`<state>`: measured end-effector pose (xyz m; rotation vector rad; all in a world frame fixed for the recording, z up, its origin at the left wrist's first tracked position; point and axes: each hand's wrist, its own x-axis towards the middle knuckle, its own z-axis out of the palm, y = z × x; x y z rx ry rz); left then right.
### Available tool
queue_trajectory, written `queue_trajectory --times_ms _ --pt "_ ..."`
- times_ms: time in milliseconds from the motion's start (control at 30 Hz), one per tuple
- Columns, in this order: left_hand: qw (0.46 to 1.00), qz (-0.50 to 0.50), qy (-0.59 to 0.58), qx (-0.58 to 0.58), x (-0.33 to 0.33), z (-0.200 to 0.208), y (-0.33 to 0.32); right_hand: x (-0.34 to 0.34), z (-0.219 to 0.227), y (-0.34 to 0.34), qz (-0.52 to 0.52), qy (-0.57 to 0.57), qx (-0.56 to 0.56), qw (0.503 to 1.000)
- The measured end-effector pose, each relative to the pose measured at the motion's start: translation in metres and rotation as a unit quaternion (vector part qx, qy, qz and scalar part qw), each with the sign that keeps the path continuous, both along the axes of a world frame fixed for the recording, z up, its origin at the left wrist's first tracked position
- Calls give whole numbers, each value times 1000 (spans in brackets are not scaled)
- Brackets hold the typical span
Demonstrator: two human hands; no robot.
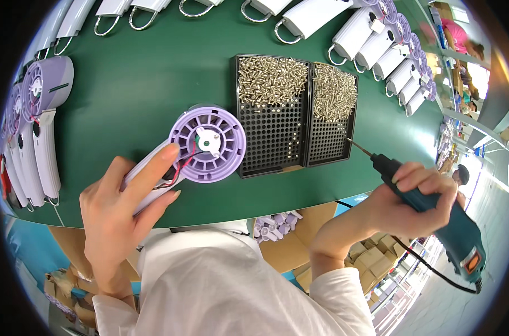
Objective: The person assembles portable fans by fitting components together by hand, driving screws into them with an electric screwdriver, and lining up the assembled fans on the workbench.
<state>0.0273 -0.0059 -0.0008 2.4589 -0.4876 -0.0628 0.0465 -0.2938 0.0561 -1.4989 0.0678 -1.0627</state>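
Note:
My left hand (120, 207) is closed around the white handle of a handheld fan (232, 154), which lies on the green table. Its round purple housing faces up, with a white hub, slots and red and black wires showing. My right hand (411, 201) grips a dark teal electric screwdriver (461, 238) with a black cord. The thin bit points left, its tip at the right edge of a black screw tray (328, 140). Beside that stands a second black screw tray (268, 134). Small silver screws (272, 81) are heaped in the far parts of both trays; a few sit in the holes.
White fan handles with metal loops (316, 19) line the far edge, and more fans (411, 70) stand at the right. Other purple and white fans (47, 84) lie at the left. Below the table edge is a cardboard box (291, 246) of purple parts. People sit at the far right.

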Motion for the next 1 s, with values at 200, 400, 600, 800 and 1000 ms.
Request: queue_trajectory --times_ms 200,400,600,800,1000 --pt "1000 -8 21 12 1 4 4 -5 21 36 169 -86 10 982" --pt "999 -31 14 -5 2 7 5 8 27 99 259 -45 -23 965" --pt "1000 -21 4 1 -1 4 8 17 27 114 341 -25 -26 939" --pt "999 -31 -4 22 1 2 11 27 10 120 315 26 -78 946" --pt "999 -34 -12 36 1 7 15 30 5 121 303 99 -41 947"
